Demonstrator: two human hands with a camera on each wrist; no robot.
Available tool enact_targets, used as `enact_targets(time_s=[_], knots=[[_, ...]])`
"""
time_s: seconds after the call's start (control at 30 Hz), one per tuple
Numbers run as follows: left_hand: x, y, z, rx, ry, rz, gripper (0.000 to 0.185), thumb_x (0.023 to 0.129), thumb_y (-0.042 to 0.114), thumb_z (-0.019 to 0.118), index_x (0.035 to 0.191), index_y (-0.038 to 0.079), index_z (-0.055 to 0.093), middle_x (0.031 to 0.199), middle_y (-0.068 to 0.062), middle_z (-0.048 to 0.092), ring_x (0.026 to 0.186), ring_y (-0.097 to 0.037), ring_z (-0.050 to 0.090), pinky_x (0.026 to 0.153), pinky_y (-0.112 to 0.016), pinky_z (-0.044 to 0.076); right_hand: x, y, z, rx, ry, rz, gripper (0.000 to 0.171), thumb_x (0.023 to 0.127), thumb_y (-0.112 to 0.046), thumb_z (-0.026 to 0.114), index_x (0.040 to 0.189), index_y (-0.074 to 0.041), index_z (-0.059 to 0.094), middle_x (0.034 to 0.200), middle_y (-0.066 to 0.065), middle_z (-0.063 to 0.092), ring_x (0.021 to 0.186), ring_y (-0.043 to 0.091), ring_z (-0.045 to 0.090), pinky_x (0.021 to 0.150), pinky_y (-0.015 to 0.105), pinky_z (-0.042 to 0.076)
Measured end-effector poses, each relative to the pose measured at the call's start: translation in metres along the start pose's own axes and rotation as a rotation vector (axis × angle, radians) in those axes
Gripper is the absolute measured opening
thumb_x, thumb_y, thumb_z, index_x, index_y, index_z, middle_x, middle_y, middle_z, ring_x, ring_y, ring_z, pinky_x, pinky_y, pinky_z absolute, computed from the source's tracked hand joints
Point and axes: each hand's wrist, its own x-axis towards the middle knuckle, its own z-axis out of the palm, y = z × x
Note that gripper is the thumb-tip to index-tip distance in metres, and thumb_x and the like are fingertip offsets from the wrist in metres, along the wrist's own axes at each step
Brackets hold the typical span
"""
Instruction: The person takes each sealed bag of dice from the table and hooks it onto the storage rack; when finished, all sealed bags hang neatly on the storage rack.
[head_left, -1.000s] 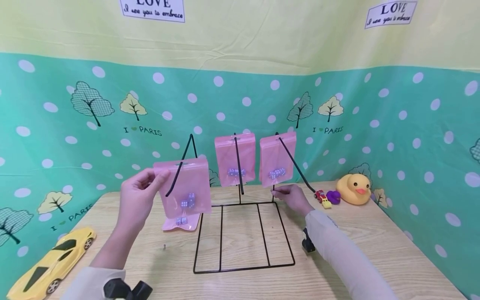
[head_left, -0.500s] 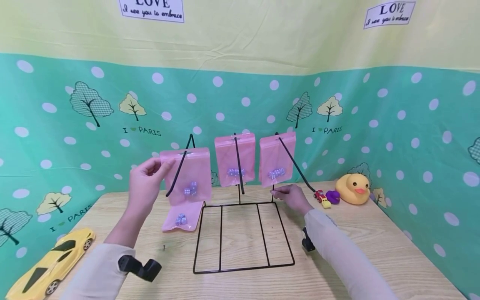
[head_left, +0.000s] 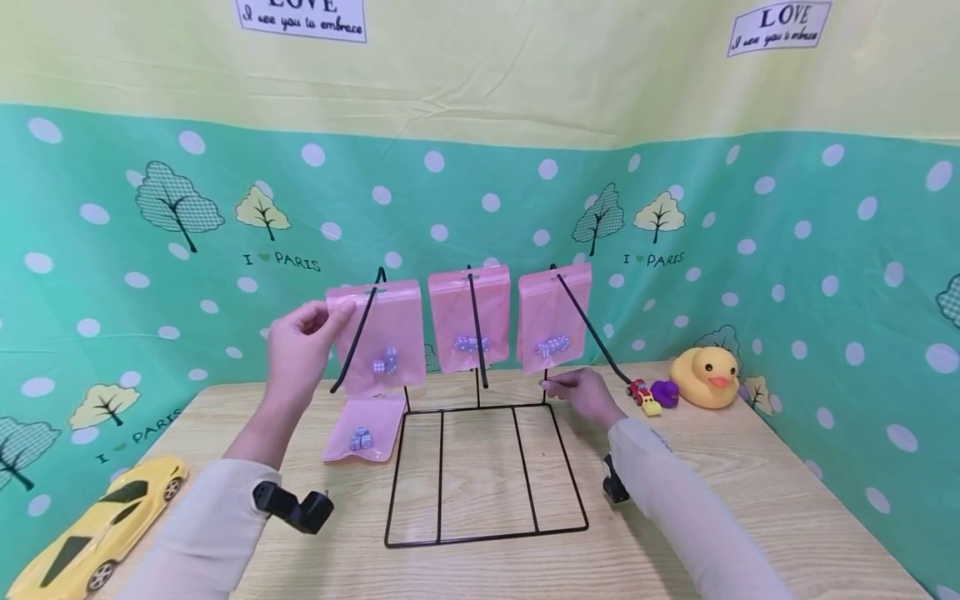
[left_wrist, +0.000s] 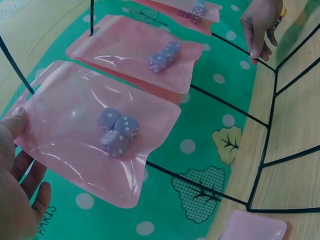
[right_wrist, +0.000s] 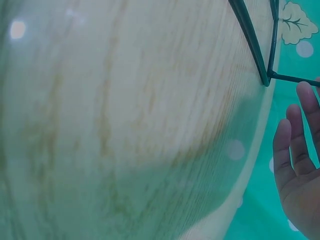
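Observation:
My left hand (head_left: 303,350) pinches the top left corner of a pink bag of dice (head_left: 382,333), which is threaded on the left hook of a black wire rack (head_left: 442,475). In the left wrist view the thumb (left_wrist: 15,122) presses on that bag (left_wrist: 100,130), with three purple dice inside. Two more pink bags hang on the middle hook (head_left: 468,317) and the right hook (head_left: 553,317). Another pink bag (head_left: 363,429) lies flat on the table left of the rack. My right hand (head_left: 585,392) rests with straight fingers (right_wrist: 300,170) against the rack's back right corner.
A yellow toy car (head_left: 97,525) lies at the table's front left corner. A rubber duck (head_left: 708,377), a small red toy car (head_left: 643,393) and a purple toy (head_left: 666,392) sit at the back right. Green dotted backdrop walls close in three sides.
My left hand has lifted the pink bag up and back along the left hook, level with the other hanging bags. The right hand has stayed put.

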Motion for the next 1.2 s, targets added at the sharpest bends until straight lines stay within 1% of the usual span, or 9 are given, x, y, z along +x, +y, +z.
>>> enact_targets(time_s=[0.23, 0.47, 0.67, 0.8, 0.97, 1.1, 1.2], knots=[[0.007, 0.001, 0.004, 0.002, 0.001, -0.013, 0.048, 0.096, 0.045, 0.070, 0.110, -0.001, 0.071, 0.081, 0.009, 0.061, 0.079, -0.011, 0.050, 0.064, -0.020, 0.043, 0.001, 0.000, 0.000, 0.002, 0.007, 0.026, 0.024, 0.099, -0.025, 0.070, 0.112, -0.007, 0.078, 0.097, 0.003, 0.075, 0.099, 0.025, 0.068, 0.092, 0.046, 0.053], [0.014, 0.002, 0.007, 0.007, -0.002, -0.028, 0.049, 0.097, 0.045, 0.068, 0.113, -0.001, 0.071, 0.085, 0.007, 0.062, 0.082, -0.012, 0.051, 0.068, -0.019, 0.044, 0.001, 0.002, 0.001, 0.001, 0.006, 0.026, 0.024, 0.098, -0.026, 0.070, 0.110, -0.007, 0.078, 0.097, 0.004, 0.076, 0.100, 0.026, 0.068, 0.092, 0.047, 0.053], [0.019, 0.002, 0.008, 0.016, 0.001, -0.037, 0.050, 0.097, 0.046, 0.068, 0.116, -0.001, 0.071, 0.087, 0.007, 0.062, 0.083, -0.011, 0.052, 0.068, -0.021, 0.044, 0.004, 0.002, 0.002, -0.022, 0.008, 0.029, 0.023, 0.099, -0.027, 0.070, 0.111, -0.010, 0.078, 0.096, 0.001, 0.075, 0.099, 0.023, 0.068, 0.093, 0.046, 0.053], [0.022, 0.001, 0.008, 0.024, 0.000, -0.049, 0.052, 0.097, 0.047, 0.068, 0.118, 0.000, 0.070, 0.088, 0.007, 0.063, 0.084, -0.010, 0.055, 0.072, -0.021, 0.046, 0.004, 0.003, 0.001, -0.039, 0.004, 0.019, 0.024, 0.099, -0.028, 0.069, 0.112, -0.010, 0.078, 0.094, 0.000, 0.075, 0.098, 0.022, 0.067, 0.092, 0.046, 0.053], [0.025, 0.001, 0.008, 0.038, -0.005, -0.063, 0.055, 0.096, 0.050, 0.067, 0.120, 0.001, 0.069, 0.092, 0.007, 0.064, 0.086, -0.009, 0.057, 0.077, -0.022, 0.048, 0.004, 0.002, 0.002, -0.030, 0.008, 0.022, 0.024, 0.099, -0.027, 0.069, 0.113, -0.009, 0.078, 0.094, 0.000, 0.075, 0.099, 0.023, 0.068, 0.093, 0.047, 0.053], [0.025, 0.000, 0.008, 0.039, -0.011, -0.052, 0.055, 0.096, 0.050, 0.067, 0.120, 0.000, 0.069, 0.094, 0.005, 0.065, 0.086, -0.008, 0.057, 0.076, -0.022, 0.049, 0.003, 0.002, 0.002, -0.021, 0.008, 0.025, 0.024, 0.099, -0.027, 0.069, 0.113, -0.009, 0.078, 0.095, 0.001, 0.075, 0.100, 0.024, 0.068, 0.094, 0.047, 0.053], [0.025, -0.002, 0.007, 0.030, -0.024, -0.033, 0.056, 0.097, 0.049, 0.067, 0.123, 0.000, 0.068, 0.097, 0.003, 0.065, 0.088, -0.008, 0.056, 0.075, -0.018, 0.048, 0.003, 0.002, 0.002, -0.021, 0.010, 0.021, 0.024, 0.099, -0.027, 0.070, 0.112, -0.009, 0.078, 0.095, 0.002, 0.075, 0.100, 0.025, 0.068, 0.093, 0.047, 0.053]])
